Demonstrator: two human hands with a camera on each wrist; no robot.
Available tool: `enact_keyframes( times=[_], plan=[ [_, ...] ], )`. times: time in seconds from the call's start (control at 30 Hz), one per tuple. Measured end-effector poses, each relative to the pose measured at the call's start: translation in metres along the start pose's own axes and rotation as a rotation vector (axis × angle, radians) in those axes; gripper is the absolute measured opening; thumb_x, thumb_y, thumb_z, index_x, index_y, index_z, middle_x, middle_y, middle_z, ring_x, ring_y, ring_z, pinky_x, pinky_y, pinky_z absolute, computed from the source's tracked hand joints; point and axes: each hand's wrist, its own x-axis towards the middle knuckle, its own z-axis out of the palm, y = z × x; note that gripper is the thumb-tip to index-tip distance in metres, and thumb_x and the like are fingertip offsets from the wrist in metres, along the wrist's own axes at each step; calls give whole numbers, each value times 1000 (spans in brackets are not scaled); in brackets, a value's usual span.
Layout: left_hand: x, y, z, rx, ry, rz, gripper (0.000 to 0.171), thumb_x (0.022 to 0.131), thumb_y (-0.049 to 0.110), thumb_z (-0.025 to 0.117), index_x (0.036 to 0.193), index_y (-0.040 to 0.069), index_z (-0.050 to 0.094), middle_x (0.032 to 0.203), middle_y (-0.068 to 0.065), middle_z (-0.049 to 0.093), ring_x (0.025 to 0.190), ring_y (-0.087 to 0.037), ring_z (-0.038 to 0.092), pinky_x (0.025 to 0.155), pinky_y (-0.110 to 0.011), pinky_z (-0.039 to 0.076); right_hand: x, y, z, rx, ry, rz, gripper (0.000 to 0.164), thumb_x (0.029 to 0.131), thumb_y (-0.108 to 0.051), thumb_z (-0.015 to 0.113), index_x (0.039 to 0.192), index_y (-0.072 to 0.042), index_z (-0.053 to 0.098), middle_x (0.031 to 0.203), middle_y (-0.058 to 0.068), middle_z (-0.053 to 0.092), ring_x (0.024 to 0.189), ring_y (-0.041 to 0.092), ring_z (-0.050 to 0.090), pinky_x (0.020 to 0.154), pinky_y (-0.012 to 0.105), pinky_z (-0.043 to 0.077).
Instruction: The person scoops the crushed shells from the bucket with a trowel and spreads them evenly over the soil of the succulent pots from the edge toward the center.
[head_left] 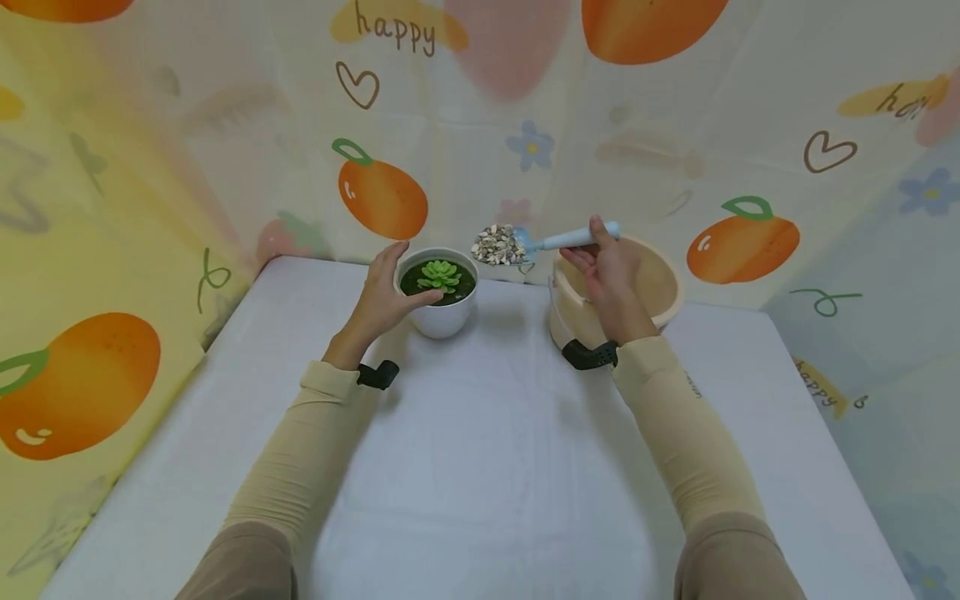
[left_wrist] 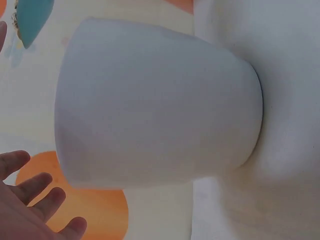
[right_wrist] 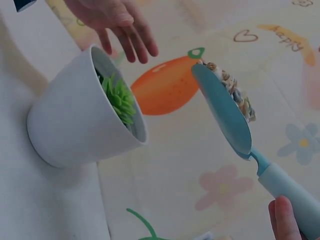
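My right hand [head_left: 611, 279] grips the pale blue handle of a small trowel [right_wrist: 225, 112], raised above the table. A heap of mixed pebbles [head_left: 498, 245] fills its scoop, which points left toward a white pot [head_left: 442, 318]. In the pot grows a green succulent [head_left: 438, 276] on dark soil. Beside the pot's left rim is my left hand [head_left: 381, 292], thumb and fingers spread, the thumb reaching over the near rim in the head view. The left wrist view shows those fingers [left_wrist: 46, 200] extended next to the pot's wall.
A cream bucket [head_left: 660, 283] with a wire handle stands at the back right, under my right hand and wrist. White cloth covers the table [head_left: 480, 467]. Behind it hangs a printed curtain [head_left: 465, 125] with oranges, hearts and flowers.
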Motion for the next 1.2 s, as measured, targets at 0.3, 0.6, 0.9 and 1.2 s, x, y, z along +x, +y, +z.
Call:
enact_keyframes(
  times=[0.3, 0.6, 0.9, 1.2],
  plan=[
    [4, -13, -1, -30, -38, -66, 110, 75, 54, 78, 157, 14, 17, 163, -12, 15, 149, -32, 18, 118, -60, 20, 4, 15, 15, -18, -5, 6, 18, 94, -17, 62, 100, -1, 58, 73, 14, 63, 66, 26, 70, 65, 38, 60],
    [9, -28, 3, -71, -65, -79, 115, 73, 55, 80, 157, 11, 14, 162, -13, 17, 150, -32, 18, 120, -57, 19, 5, 31, 25, -45, -39, 53, 20, 96, -20, 59, 104, -2, 54, 81, 14, 59, 71, 25, 67, 62, 33, 60],
    [13, -36, 8, -118, -117, -111, 115, 74, 44, 83, 157, 12, 11, 163, -11, 17, 150, -30, 19, 120, -56, 18, 5, 45, 36, -109, -7, 38, 20, 96, -21, 60, 101, -1, 56, 77, 14, 62, 68, 25, 68, 66, 36, 61],
    [15, -43, 13, -102, -102, -133, 113, 73, 48, 82, 157, 12, 15, 162, -13, 20, 149, -33, 21, 120, -57, 18, 1, 56, 44, -168, 6, 48, 34, 97, -22, 58, 120, 3, 56, 83, 12, 62, 77, 26, 69, 75, 37, 60]
  ],
)
